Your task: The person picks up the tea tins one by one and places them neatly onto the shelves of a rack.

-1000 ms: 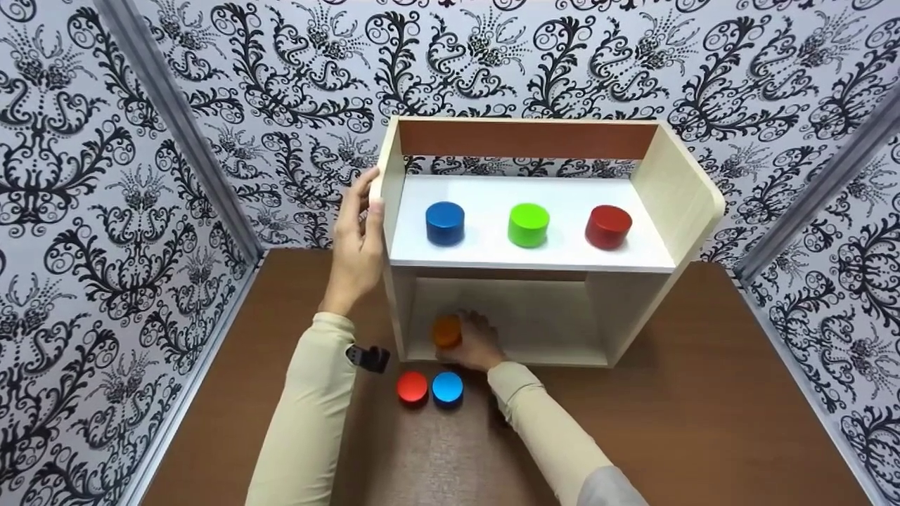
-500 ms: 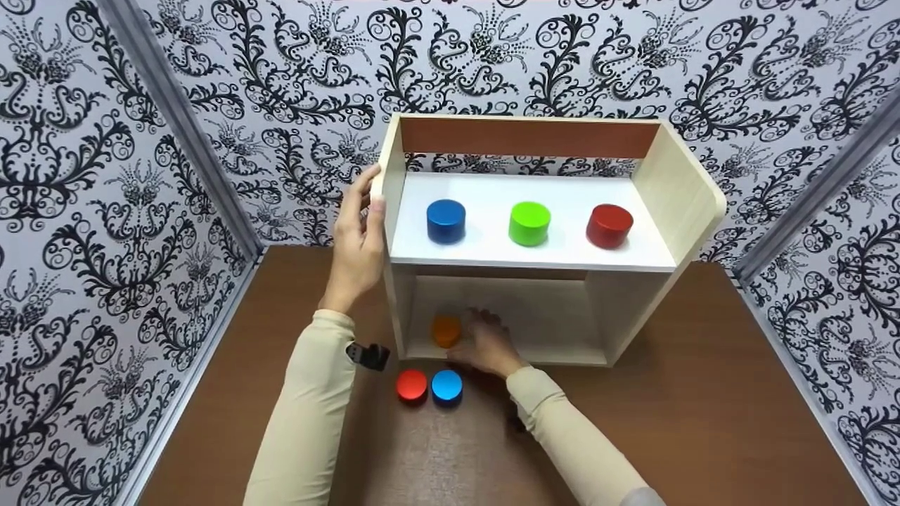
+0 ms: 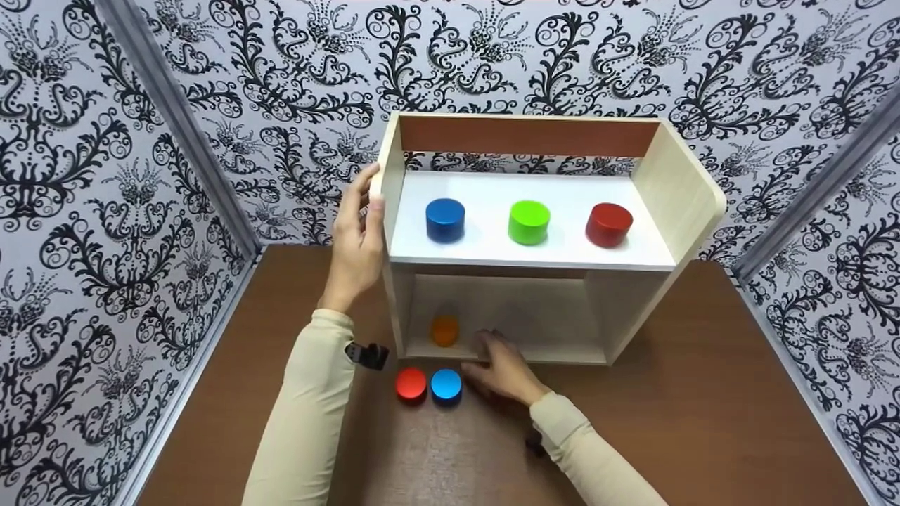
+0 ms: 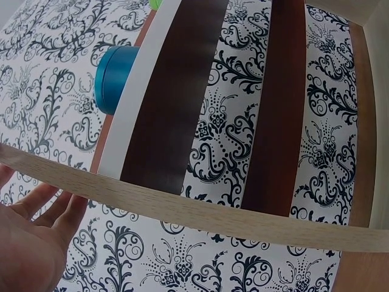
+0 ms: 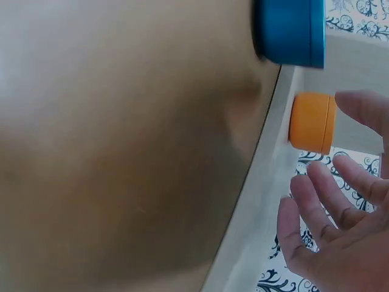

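Observation:
My left hand (image 3: 357,242) touches the outer side and front edge of the left panel of a two-level wooden shelf unit (image 3: 692,190). In the left wrist view, its fingers (image 4: 73,213) meet the outside of that panel. My right hand (image 3: 503,369) is at the front edge of the lower level, fingers spread and holding nothing. Just left of it, an orange round container (image 3: 444,332) stands inside the lower level, apart from the fingers. A red round container (image 3: 411,384) and a light blue one (image 3: 446,386) stand side by side on the table before the unit.
On the white upper shelf (image 3: 485,190) stand a blue container (image 3: 445,221), a green one (image 3: 529,222) and a dark red one (image 3: 609,225), spaced apart. The brown table (image 3: 738,422) runs up to patterned walls (image 3: 295,63) behind and at both sides.
My right hand has let go of the orange container and drawn back to the right and toward me. The container stays in the lower level. My left hand keeps its place.

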A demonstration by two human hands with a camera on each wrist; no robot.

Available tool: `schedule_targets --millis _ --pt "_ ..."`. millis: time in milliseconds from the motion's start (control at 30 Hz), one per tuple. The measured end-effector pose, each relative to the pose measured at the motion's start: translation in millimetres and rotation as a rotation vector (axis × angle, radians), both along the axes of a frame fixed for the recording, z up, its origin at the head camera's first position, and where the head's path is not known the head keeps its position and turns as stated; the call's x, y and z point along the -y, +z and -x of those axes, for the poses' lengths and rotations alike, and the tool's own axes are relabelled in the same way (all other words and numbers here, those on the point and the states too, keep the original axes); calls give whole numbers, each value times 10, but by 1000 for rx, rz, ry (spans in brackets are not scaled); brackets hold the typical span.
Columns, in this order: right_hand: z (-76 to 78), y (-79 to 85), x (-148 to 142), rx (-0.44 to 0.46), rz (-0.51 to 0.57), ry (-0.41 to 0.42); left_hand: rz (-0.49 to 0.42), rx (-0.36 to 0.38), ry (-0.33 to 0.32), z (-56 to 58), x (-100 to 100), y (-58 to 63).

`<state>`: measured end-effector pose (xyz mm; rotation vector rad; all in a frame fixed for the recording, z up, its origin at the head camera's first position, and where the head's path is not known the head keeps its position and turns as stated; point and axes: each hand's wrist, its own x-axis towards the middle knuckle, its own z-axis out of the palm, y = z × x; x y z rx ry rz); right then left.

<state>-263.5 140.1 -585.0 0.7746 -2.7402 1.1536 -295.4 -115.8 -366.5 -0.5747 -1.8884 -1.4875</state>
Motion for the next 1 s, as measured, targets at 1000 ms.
schedule_targets --millis 1000 --pt "-379 -192 114 58 -249 39 -17 -2 -16 17 -2 -21"
